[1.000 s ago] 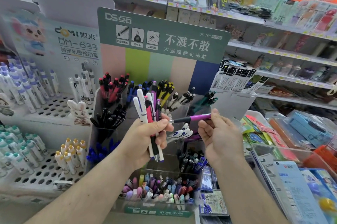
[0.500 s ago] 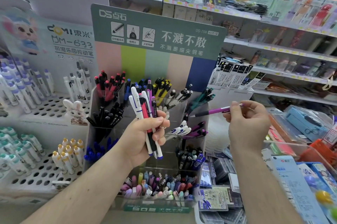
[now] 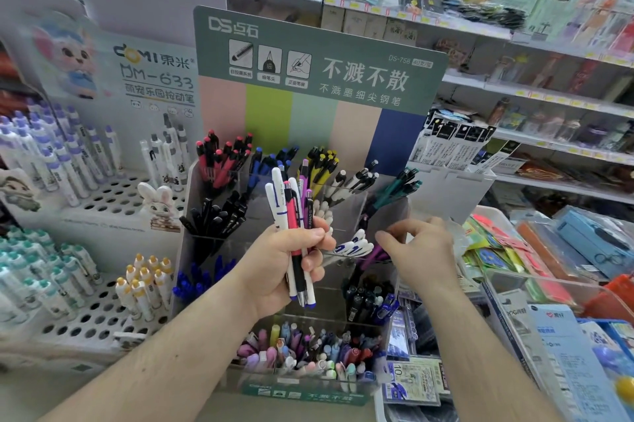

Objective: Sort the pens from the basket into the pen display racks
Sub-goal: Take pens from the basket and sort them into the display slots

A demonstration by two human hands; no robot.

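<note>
My left hand [image 3: 284, 267] grips an upright bundle of pens [image 3: 295, 212]: white ones with blue trim, a pink one, a purple one and a dark one. It holds them in front of the tiered clear pen rack [image 3: 346, 212] under the green DS sign. My right hand [image 3: 418, 250] is at the rack's right side. Its curled fingers sit over the tops of the purple pens [image 3: 372, 256] in a middle compartment. Whether it still pinches one is hidden. The basket is not in view.
Red, blue, yellow, white, teal and black pens fill the other rack compartments. A front tray [image 3: 308, 353] holds pastel pens. A white perforated DOMI rack [image 3: 103, 195] stands to the left. Packaged stationery [image 3: 514, 243] lies to the right, with store shelves behind.
My right hand carried the purple pen from out at the right down and left to the purple-pen compartment. My left hand and its bundle stayed nearly still.
</note>
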